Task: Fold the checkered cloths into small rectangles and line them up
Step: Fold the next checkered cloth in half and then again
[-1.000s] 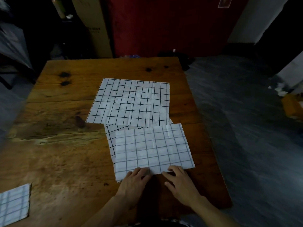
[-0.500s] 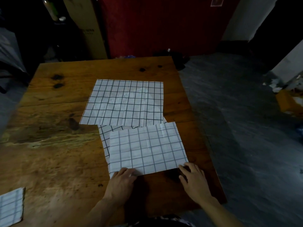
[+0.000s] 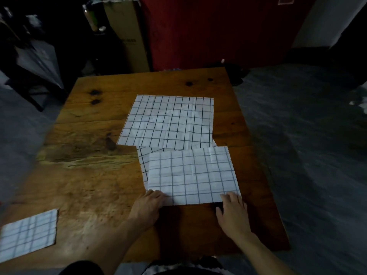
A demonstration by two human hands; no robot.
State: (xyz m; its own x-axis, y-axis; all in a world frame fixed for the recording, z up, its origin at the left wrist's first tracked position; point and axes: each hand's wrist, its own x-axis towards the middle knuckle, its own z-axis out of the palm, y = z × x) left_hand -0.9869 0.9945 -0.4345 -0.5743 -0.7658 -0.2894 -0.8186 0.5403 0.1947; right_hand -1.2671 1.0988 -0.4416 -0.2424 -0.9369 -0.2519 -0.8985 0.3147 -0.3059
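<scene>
Cloth (image 3: 191,174), half-folded, lies near the table's (image 3: 83,181) right edge, overlapping a spread cloth (image 3: 168,121); bare wood lies leftward. Left hand (image 3: 148,205) and right hand (image 3: 233,210) press flat on its near corners, having slid apart since earlier.

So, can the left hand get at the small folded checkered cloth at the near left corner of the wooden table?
Probably yes. The left hand rests on the near cloth's corner, and only bare wooden table lies between it and the small folded checkered cloth.
</scene>
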